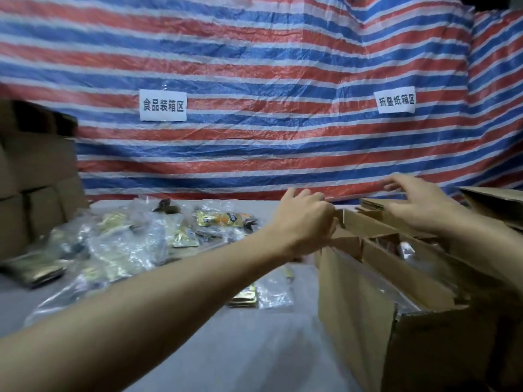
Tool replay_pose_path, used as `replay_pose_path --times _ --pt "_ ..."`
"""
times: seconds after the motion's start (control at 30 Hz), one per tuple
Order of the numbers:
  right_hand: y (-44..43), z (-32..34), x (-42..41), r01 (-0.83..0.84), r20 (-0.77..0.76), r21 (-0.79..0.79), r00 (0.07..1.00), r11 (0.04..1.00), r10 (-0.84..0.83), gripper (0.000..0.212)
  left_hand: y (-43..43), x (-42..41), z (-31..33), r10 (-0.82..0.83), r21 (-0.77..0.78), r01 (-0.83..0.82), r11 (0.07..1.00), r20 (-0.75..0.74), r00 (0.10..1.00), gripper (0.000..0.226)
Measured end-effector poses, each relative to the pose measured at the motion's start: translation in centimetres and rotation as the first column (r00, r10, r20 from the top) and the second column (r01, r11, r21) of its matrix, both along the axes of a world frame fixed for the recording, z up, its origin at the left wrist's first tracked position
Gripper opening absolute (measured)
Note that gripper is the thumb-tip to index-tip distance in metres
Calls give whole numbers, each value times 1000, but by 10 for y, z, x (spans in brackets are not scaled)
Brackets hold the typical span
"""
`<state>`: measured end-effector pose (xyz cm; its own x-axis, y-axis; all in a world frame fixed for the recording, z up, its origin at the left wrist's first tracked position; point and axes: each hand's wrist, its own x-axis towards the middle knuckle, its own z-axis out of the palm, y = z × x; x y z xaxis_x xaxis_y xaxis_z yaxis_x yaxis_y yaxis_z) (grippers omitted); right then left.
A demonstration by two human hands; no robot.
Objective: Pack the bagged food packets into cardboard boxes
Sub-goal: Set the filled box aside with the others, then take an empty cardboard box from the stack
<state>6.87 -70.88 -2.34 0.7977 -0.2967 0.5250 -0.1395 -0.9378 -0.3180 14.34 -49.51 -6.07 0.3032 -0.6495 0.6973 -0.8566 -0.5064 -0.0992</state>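
An open cardboard box (pixel 356 301) stands at the right of the grey table, with shiny packets (pixel 406 248) showing inside it. My left hand (pixel 304 215) is curled over the box's far left flap (pixel 365 222), its fingers closed on the flap's edge. Spread out over the far side of the box, my right hand (pixel 413 202) hovers with fingers apart and holds nothing. A heap of clear bags with food packets (pixel 121 244) lies on the table to the left. One more bagged packet (pixel 260 292) lies beside the box, under my left forearm.
Stacked closed cardboard boxes (pixel 31 176) fill the left edge. Flat folded cartons (pixel 492 205) lie at the far right. A red, white and blue striped tarp (pixel 254 66) with two paper signs hangs behind the table (pixel 226 349).
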Motion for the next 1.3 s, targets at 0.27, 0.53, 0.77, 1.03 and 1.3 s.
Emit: replay_pose_path --times 0.27,0.53,0.77,1.03,1.3 --pt "179 2 14 -431 78 -9 899 902 430 32 183 -14 -37 297 152 -296 943 12 955 21" --pt "335 -96 51 -650 -123 117 741 751 660 41 346 -36 -88 650 510 -546 664 -33 760 37" --pt "389 -175 67 -650 -166 178 720 739 673 47 470 -15 -92 894 412 -816 406 5 447 52" --pt "379 -233 73 -648 -3 104 758 754 652 26 558 15 -82 966 341 -910 236 21 258 61" --pt "380 -233 67 -638 23 100 769 764 639 30 527 13 -81 895 121 -888 443 -1 446 14"
